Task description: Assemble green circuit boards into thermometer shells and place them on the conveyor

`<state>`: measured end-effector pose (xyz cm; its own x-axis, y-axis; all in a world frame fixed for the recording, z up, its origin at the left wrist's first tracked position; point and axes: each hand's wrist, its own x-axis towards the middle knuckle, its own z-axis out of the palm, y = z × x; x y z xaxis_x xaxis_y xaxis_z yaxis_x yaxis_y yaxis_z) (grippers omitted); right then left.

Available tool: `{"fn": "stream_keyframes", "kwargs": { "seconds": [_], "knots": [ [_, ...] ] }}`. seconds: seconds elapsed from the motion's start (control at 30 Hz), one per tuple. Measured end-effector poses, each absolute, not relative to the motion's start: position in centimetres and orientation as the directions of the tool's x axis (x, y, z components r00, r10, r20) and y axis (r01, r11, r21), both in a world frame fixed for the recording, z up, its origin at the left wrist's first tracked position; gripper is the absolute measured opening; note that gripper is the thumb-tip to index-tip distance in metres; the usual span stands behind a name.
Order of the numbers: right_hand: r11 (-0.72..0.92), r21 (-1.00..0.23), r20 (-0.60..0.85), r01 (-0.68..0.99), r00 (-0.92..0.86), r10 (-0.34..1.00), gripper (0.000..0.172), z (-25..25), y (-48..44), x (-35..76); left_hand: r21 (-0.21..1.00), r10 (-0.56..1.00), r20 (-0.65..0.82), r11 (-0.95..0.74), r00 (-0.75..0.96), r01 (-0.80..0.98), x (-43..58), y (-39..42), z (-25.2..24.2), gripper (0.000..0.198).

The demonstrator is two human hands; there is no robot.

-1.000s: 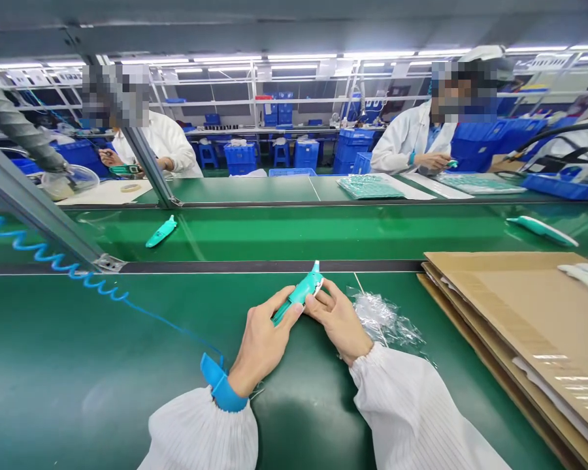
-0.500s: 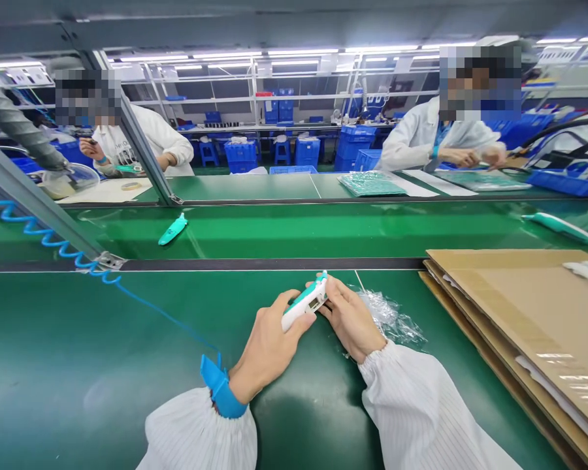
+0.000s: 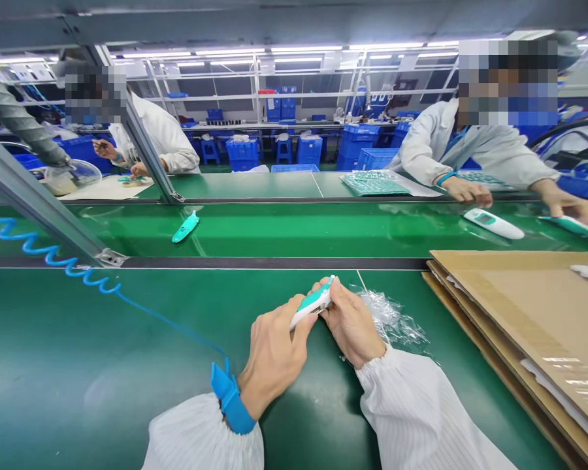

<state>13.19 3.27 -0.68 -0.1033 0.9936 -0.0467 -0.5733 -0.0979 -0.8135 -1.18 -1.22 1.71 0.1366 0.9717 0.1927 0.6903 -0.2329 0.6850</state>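
Light: bright, even, from rows of white overhead LED strip lights (image 3: 294,49) | Glare: pale patch on the glossy green bench mat (image 3: 102,391), glints on stacked brown cardboard sheets (image 3: 578,382) | Shadows: soft, faint | Edges: wide-angle stretch along a grey aluminium frame post (image 3: 29,189) | Blur: pixel mosaic over a co-worker's head (image 3: 507,81)

The right hand (image 3: 353,324) is hiding the far end of the white-and-teal handheld device (image 3: 311,305), and the left hand (image 3: 274,359) is covering its near end, while any marking on its white face is too small to tell. Right of the right hand, the picture's edge is cutting off the stacked cardboard sheets (image 3: 529,326); below both hands, the bottom edge is cropping the white sleeves (image 3: 416,418).
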Motion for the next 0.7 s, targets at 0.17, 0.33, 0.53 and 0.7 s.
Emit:
{"fn": "stream_keyframes", "kwargs": {
  "seconds": [0.17, 0.33, 0.53, 0.7],
  "knots": [
    [-0.072, -0.823, -0.008, -0.563, -0.115, 0.993, 0.036, -0.7, 3.4, 13.5, 0.665, 0.957, 0.267, -0.27, 0.116, 0.696, -0.9, -1.5, 1.5, 0.035],
    [-0.175, -0.872, -0.05, -0.457, -0.273, 0.961, 0.04, -0.4, 3.2, 14.2, 0.83, 0.994, 0.042, -0.09, 0.1, 0.55, -1.5, -1.0, 2.1, 0.033],
    [-0.122, -0.881, 0.006, -0.457, -0.27, 0.963, 0.044, -0.4, 2.8, 14.3, 0.819, 0.993, 0.052, -0.101, 0.103, 0.565, -1.9, -0.9, 2.9, 0.016],
    [-0.145, -0.899, 0.005, -0.413, -0.342, 0.94, 0.044, -0.2, 2.7, 14.1, 0.962, 0.97, -0.203, 0.171, 0.135, 0.212, -1.5, -0.7, 2.9, 0.035]
  ]
}}
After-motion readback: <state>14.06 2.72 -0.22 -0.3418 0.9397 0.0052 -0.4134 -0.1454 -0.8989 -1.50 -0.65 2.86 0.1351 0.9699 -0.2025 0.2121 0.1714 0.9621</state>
